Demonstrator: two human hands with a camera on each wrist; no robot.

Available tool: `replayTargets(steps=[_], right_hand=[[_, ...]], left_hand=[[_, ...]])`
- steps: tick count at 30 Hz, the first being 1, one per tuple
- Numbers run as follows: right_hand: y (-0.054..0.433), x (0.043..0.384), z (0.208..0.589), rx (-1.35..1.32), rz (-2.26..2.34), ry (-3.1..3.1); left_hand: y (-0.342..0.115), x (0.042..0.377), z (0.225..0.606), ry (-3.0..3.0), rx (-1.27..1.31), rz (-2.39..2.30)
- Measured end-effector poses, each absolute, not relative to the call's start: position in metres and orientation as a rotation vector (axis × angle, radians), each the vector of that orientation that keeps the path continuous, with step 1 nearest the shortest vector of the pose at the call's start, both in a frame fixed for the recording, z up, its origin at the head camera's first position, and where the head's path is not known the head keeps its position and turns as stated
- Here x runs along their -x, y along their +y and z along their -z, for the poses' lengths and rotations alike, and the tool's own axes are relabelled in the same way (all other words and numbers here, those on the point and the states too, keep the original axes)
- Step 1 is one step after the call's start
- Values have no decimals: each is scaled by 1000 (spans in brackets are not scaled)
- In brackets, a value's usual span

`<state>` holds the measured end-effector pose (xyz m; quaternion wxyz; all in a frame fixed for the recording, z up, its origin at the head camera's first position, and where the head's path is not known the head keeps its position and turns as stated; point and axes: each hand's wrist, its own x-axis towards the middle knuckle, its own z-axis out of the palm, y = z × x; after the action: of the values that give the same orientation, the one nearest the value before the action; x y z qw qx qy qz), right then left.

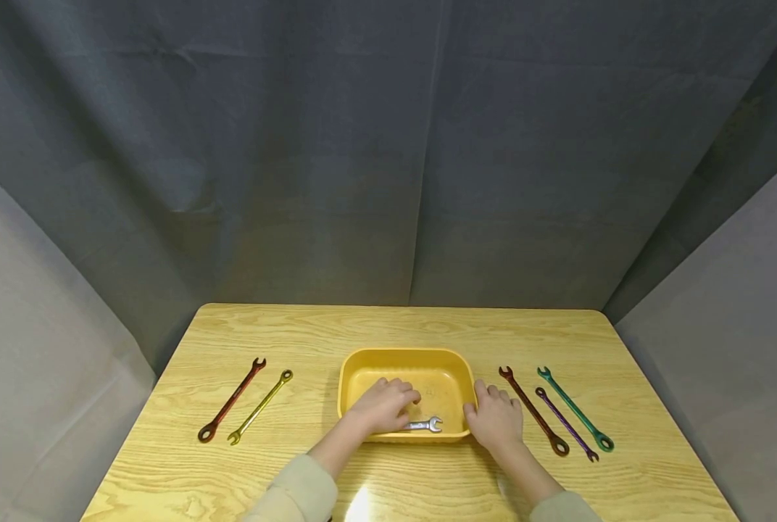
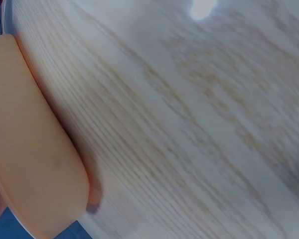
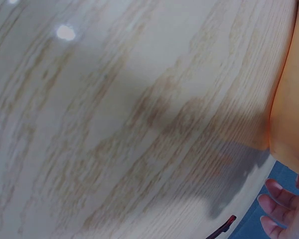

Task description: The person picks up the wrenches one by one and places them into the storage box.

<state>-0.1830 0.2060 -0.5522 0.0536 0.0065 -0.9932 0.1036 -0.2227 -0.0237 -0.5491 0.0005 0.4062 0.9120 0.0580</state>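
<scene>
A yellow plastic basin [image 1: 428,350] stands on the wooden table. My left hand [image 1: 383,406] reaches into it over the near side, fingers bent downward. Under the thumb lies a silver wrench [image 1: 424,425] along the basin's near wall; its open jaw shows to the right, its other end is hidden by the hand. I cannot tell whether the fingers grip it. My right hand [image 1: 496,419] is at the basin's right rim, thumb near the edge. In the right wrist view, its fingers [image 3: 276,209] are loosely bent beside the orange-looking basin wall [image 3: 291,99].
On the left lie a red wrench [image 1: 233,400] and a yellow-green wrench [image 1: 261,407]. To the right are a dark red wrench [image 1: 533,411], a purple wrench [image 1: 566,424] and a green wrench [image 1: 575,408]. Grey curtains [image 1: 388,181] hang behind the table [image 1: 284,326].
</scene>
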Motion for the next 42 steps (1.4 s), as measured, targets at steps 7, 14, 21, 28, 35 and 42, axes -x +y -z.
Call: replayTargets(steps=[7,14,21,28,35,42], right_hand=[[206,182,553,-21,-328,-3015],[206,182,552,-22,-328,-3008],[207,182,552,-27,-324,-3014],[207,182,552,-32,-328,-3015],[207,183,552,-33,-323,-3020],[206,183,552,-29,-330,-3015]], left_hand=[[-30,223,547,3009,-1289,-93],[-36,220,545,3089,-1229,-115],[-44,217,546,3158,-1154,-134],[-55,214,541,3206,-1106,-145],[-66,212,536,3273,-1085,-217],[-78,210,536,3300,-1016,-261]])
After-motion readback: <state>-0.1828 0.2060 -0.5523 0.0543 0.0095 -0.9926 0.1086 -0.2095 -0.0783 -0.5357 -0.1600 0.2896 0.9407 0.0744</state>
